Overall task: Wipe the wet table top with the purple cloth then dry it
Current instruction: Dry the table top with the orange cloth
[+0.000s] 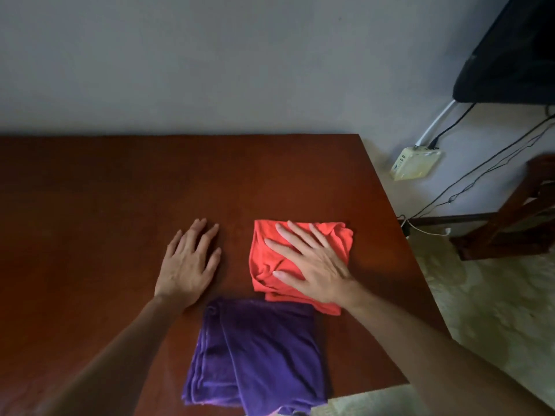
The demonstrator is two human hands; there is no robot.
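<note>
We look down on the dark red-brown table top (105,190), and both hands are flat on it. Our left hand (187,265) lies palm down on bare wood, fingers spread, gripping nothing. At three o'clock from it, our right hand (312,265) presses flat on the folded orange cloth (336,238), fingers splayed across the fabric, not pinching it. The purple cloth (264,355) sits folded at six o'clock from the orange one, touching its near edge, by the table's near edge, and neither hand is on it.
</note>
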